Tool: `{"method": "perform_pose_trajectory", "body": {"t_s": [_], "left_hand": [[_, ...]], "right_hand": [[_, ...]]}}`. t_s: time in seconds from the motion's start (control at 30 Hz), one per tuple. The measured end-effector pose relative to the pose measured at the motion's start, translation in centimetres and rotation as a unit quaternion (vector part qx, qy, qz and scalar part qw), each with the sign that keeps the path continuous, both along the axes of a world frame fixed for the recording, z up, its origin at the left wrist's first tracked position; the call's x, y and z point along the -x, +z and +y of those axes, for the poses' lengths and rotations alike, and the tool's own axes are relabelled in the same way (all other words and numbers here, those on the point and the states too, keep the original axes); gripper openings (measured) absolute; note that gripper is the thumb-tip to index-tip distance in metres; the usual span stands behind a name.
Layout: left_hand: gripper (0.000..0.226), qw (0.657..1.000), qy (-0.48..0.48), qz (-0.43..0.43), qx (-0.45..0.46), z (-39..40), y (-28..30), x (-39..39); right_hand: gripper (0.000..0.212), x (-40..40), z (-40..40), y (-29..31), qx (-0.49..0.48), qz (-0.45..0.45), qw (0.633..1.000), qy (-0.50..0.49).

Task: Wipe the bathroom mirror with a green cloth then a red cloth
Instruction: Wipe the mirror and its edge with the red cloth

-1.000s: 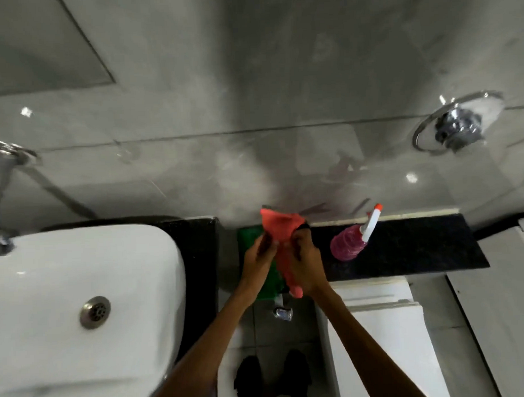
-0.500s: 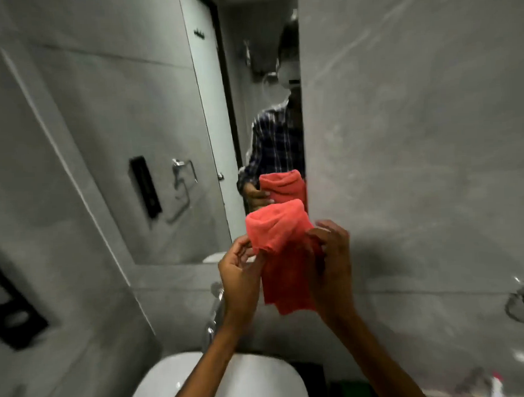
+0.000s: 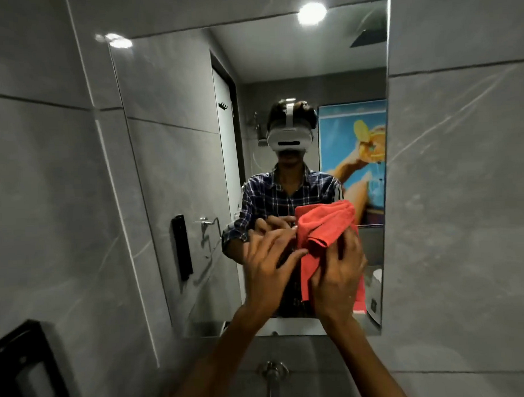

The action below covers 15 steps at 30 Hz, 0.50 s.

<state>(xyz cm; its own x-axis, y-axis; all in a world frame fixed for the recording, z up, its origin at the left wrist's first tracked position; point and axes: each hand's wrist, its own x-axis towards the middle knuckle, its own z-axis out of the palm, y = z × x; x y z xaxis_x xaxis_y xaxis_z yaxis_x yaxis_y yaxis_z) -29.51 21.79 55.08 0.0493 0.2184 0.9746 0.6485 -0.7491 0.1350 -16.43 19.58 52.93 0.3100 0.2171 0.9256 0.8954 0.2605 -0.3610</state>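
The bathroom mirror [image 3: 178, 142] fills the wall straight ahead. A red cloth [image 3: 324, 226] is bunched up in front of its lower right part. My right hand [image 3: 337, 276] grips the cloth from below and behind, with folds draping over the fingers. My left hand [image 3: 269, 266] is just left of it, fingers spread, with the fingertips touching the cloth's left edge. I cannot tell whether the cloth touches the glass. The green cloth is out of view.
A chrome tap [image 3: 271, 373] sticks out of the wall under the mirror, between my forearms. A black holder [image 3: 26, 373] hangs on the left wall at the bottom corner. Grey tiled wall [image 3: 462, 191] flanks the mirror on the right.
The view has swung up from the counter and sink to the mirror. Both hands have lifted the red cloth up in front of the glass, and my left hand's fingers have spread.
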Motion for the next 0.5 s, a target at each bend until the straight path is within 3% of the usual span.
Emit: {"method": "perform_pose_trajectory", "body": {"t_s": [0.07,0.13,0.2,0.3,0.43,0.5], "left_hand": [[0.055,0.987,0.103,0.067,-0.099,1.4,-1.6,3.4],[0.066,0.973,0.160,0.098,-0.138,2.5,-3.0,8.1],[0.077,0.971,0.194,0.087,-0.109,3.6,-4.1,13.3],[0.076,0.972,0.223,0.066,-0.041,5.2,-4.4,18.8],[0.079,0.972,0.229,0.059,0.001,7.1,-3.5,19.6],[0.076,0.971,0.233,0.052,0.014,7.5,-3.8,19.6]], "right_hand": [[0.049,0.4,0.6,-0.5,0.024,-0.061,0.998,-0.018],[0.052,-0.4,1.3,-0.4,0.034,-0.101,0.994,-0.037],[0.060,-1.2,2.1,0.3,0.034,-0.129,0.989,-0.063],[0.073,-1.5,2.8,1.7,0.027,-0.165,0.981,-0.097],[0.074,2.1,3.8,3.6,0.011,-0.126,0.985,-0.120],[0.071,4.9,4.4,4.1,0.010,-0.147,0.983,-0.105]]}}
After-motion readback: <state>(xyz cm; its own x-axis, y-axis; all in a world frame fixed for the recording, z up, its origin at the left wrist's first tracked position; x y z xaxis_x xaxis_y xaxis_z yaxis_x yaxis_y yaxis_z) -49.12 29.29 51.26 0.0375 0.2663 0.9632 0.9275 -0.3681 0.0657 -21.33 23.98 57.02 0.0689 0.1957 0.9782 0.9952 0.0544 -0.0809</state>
